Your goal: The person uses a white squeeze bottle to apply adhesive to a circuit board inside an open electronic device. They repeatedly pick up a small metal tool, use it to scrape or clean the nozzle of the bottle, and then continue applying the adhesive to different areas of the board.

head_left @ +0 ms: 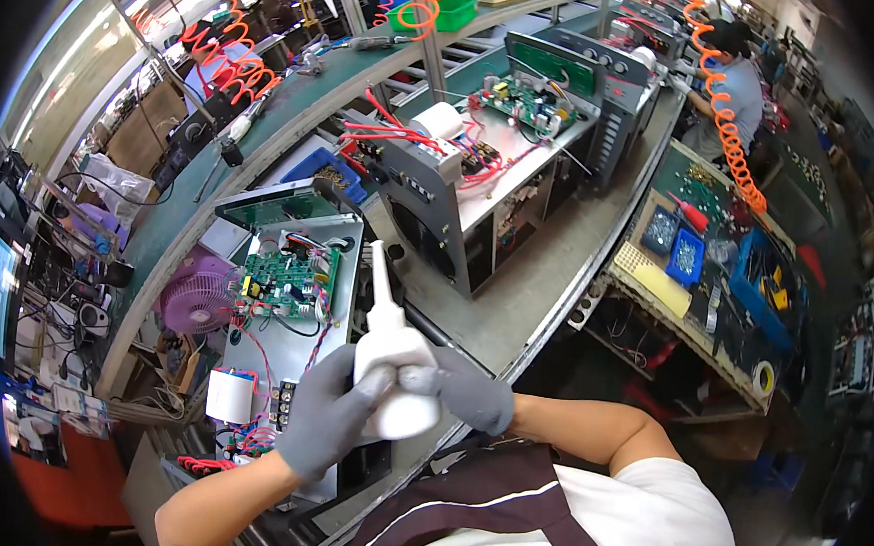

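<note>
A white squeeze bottle (400, 343) with a long tapered nozzle points up and away from me. Both hands, in grey gloves, wrap round its body. My left hand (326, 411) closes on its left side, thumb across the front. My right hand (465, 387) grips it from the right, its thumb beside the other. Just left of the bottle lies an open metal chassis (298, 343) bearing a green circuit board (289, 282), a white cylinder (229, 396) and red wiring. The far side of the bottle is hidden.
Farther along the line stands another open unit (482, 191) with wires and a board. A purple fan (199, 293) is at the left. On the right, a workbench (695, 224) carries blue trays of small parts (686, 256) and tools. Orange coiled hoses (730, 141) hang overhead. Other people (733, 91) work farther off.
</note>
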A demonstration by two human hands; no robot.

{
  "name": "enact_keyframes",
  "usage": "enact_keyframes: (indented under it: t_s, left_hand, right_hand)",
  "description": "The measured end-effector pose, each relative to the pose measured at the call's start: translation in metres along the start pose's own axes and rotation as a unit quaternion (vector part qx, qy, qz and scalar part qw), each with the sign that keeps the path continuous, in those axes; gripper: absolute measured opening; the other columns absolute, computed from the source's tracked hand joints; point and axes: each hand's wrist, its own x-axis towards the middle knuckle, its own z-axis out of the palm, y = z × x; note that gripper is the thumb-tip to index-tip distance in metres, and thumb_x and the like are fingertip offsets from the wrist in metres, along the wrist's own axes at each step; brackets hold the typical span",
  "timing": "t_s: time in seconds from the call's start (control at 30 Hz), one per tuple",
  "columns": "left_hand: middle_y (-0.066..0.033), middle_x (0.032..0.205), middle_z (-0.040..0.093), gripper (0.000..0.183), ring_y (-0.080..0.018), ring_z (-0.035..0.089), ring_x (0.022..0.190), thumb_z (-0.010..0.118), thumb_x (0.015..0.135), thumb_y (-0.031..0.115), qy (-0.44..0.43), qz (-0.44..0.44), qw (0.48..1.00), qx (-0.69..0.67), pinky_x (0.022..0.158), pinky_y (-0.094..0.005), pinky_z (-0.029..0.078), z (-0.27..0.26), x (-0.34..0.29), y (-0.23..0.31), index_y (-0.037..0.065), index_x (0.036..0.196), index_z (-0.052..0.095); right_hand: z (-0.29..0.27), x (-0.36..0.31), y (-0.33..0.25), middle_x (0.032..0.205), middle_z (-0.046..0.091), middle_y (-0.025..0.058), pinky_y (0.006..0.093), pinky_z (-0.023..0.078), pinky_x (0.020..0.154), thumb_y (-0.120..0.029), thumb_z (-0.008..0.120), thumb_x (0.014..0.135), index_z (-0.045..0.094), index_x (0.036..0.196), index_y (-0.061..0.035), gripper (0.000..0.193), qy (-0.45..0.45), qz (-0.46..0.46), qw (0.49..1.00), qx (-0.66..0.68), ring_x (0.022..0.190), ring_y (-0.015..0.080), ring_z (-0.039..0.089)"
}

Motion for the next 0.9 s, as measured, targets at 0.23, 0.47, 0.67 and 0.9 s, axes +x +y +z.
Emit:
enact_keyframes:
  t_s: [0.23,0.47,0.67,0.9]
  left_hand:
    - [-0.01,0.083,0.06,0.03,-0.0112,0.052,0.076,0.054,0.088,0.026,-0.092,0.032,0.995,0.011,0.07,-0.0277,0.044,0.042,0.023,-0.012,-0.002,0.099,0.057]
    - [-0.0156,0.088,0.057,0.029,-0.0314,0.056,0.082,0.053,0.087,0.033,-0.032,0.216,0.933,0.287,0.071,-0.0364,0.045,0.105,0.069,0.026,0.01,0.101,0.063]
    - [-0.0147,0.092,0.055,0.026,-0.0276,0.056,0.087,0.051,0.087,0.023,-0.067,0.213,0.953,0.206,0.075,-0.0332,0.045,0.196,0.151,0.022,0.007,0.105,0.061]
    - [-0.0061,0.092,0.058,0.031,-0.0121,0.056,0.077,0.052,0.089,0.022,-0.092,-0.095,0.987,-0.093,0.067,-0.024,0.045,0.241,0.189,-0.058,0.002,0.113,0.056]
  right_hand:
    - [-0.012,-0.052,-0.001,0.102,0.061,0.0062,0.0268,0.048,0.079,-0.023,0.052,0.089,0.054,0.115,-0.0002,0.035,0.166,-0.046,0.985,-0.007,0.09,0.0128,0.059]
    - [-0.092,-0.075,-0.013,0.105,0.059,0.0064,0.0293,0.048,0.082,-0.025,0.063,0.084,0.052,0.118,0.0003,0.044,0.141,-0.118,0.981,0.064,0.094,0.0139,0.057]
    - [-0.224,-0.112,-0.03,0.099,0.063,0.006,0.0291,0.05,0.078,-0.021,0.067,0.078,0.058,0.11,-0.0016,0.038,0.329,-0.101,0.939,0.007,0.089,0.0124,0.06]
    - [-0.488,-0.207,-0.102,0.091,0.064,0.0158,0.0392,0.046,0.076,-0.037,0.067,0.072,0.059,0.106,-0.0012,0.05,0.518,0.224,0.592,-0.576,0.081,0.0265,0.06]
